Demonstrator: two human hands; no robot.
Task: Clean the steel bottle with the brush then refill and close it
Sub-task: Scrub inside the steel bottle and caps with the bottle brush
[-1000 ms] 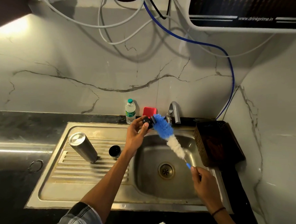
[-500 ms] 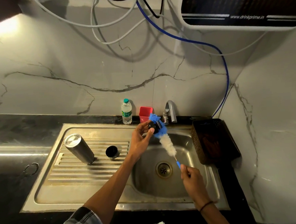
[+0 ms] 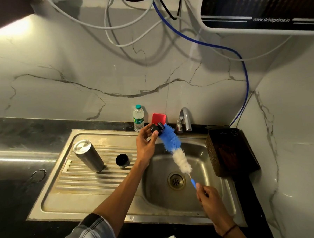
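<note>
The left hand [image 3: 146, 143] pinches a small black round cap [image 3: 156, 129] between thumb and fingertips, and the fluffy blue end of the brush [image 3: 173, 145] presses against it. The brush is long and soft, blue bristles giving way to white ones, then a thin wire stem and a blue plastic handle tip, which the right hand [image 3: 209, 200] grasps with curled fingers, over the basin of the steel sink [image 3: 95, 200]. Left of the left grip, the steel bottle [image 3: 88, 156] stands mouth-down on the ribbed drainboard, a smooth brushed cylinder; a second short black cup [image 3: 122, 160] sits between it and the wrist. Beyond the grip stand a clear plastic water bottle [image 3: 138, 118], a red holder [image 3: 159, 118] and a curved tap [image 3: 184, 120]. Compared with half a second earlier, both grips hold the same things and the brush head stays against the cap; the steel bottle has not moved.
</note>
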